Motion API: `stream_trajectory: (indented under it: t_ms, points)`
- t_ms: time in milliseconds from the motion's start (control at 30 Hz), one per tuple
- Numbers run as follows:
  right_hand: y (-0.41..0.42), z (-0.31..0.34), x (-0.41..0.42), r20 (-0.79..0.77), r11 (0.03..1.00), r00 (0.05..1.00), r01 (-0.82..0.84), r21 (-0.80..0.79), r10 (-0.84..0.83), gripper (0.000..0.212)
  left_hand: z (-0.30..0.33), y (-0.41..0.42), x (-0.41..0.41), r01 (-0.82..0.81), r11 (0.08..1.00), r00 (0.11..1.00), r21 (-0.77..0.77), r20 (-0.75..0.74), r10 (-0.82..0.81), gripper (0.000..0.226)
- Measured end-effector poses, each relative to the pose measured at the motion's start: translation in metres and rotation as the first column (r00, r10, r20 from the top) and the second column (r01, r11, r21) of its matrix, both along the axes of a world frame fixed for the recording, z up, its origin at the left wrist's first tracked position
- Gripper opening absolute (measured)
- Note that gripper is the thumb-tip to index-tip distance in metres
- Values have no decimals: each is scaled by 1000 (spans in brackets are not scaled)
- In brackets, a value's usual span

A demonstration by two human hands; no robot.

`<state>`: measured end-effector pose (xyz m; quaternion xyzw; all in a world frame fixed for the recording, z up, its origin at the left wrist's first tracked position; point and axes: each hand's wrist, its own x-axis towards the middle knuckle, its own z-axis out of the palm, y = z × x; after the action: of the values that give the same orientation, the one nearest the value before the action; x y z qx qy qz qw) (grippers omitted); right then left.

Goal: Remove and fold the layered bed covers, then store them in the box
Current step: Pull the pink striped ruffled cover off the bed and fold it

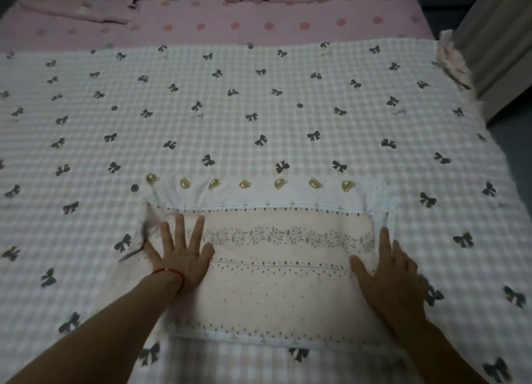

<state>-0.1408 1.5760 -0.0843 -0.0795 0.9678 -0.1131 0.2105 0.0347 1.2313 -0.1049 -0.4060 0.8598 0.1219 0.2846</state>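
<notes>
While both grips lie flat, holding nothing, left hand (pixel 179 257) and right hand (pixel 387 271) press folded cover (pixel 276 271) on checked blanket (pixel 259 110).

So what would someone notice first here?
Probably the two hands, left hand and right hand, pressing flat on a folded pink cover near the bottom middle. Under it spreads a big checked blanket covered in dark bows.

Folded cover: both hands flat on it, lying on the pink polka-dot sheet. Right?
Not quite. In the head view the left hand and right hand do press flat on the folded cover, but it lies on the checked bow-print cover. The polka-dot sheet lies farther up the bed.
</notes>
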Motion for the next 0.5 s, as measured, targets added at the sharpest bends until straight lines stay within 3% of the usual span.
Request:
stream_trajectory:
  t_ms: [100,200,267,333,433,500]
  points:
    - [11,24,1,50,985,992,123,-119,-118,93,26,18,-13,-2,998,1000,-62,-30,0,70]
    - [19,39,2,280,890,887,423,-170,-368,89,46,62,-31,246,947,942,-206,-178,-284,66]
    - [26,45,-1,418,838,811,515,-180,-408,80,44,87,-53,321,932,895,-171,-267,-357,61]
    - [36,52,-8,521,779,746,587,-220,-415,74,32,97,-78,281,956,916,-83,-274,-293,57]
    - [42,76,-4,707,730,641,630,-263,-298,75,6,95,-91,233,972,955,-14,-185,-231,56]
    - [44,94,-1,681,753,705,553,-355,-197,85,1,89,-94,246,968,959,47,-160,-236,58]
